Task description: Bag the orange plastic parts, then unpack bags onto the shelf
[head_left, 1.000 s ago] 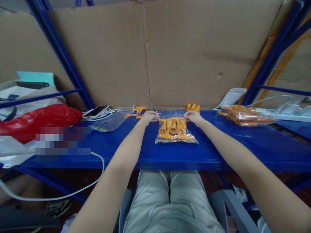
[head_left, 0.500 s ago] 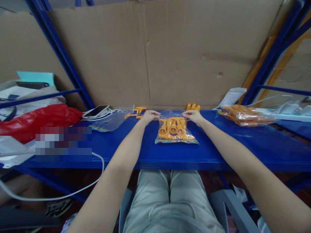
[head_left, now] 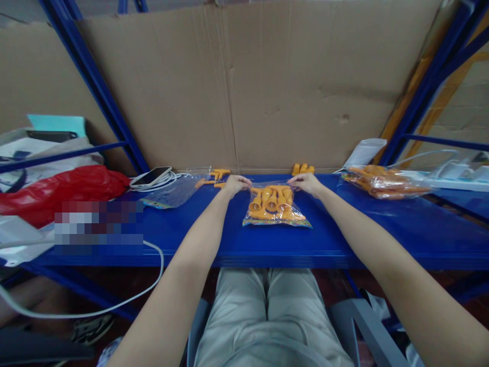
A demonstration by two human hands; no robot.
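A clear plastic bag (head_left: 275, 205) filled with orange plastic parts lies flat on the blue shelf (head_left: 237, 239) in front of me. My left hand (head_left: 236, 184) pinches the bag's far left corner. At the far right corner my right hand (head_left: 305, 182) pinches the bag's top edge as well. Both arms reach straight forward over my lap.
Loose orange parts (head_left: 214, 177) and an empty clear bag (head_left: 175, 191) lie to the left, more orange parts (head_left: 303, 168) behind the bag. A phone (head_left: 151, 175) with a white cable, a red bag (head_left: 57, 191) and filled bags (head_left: 382, 184) flank the work spot. Cardboard (head_left: 267, 86) backs the shelf.
The top flap of the bag has been folded down toward me, so its far edge now sits lower. Both hands stay at the bag's top corners.
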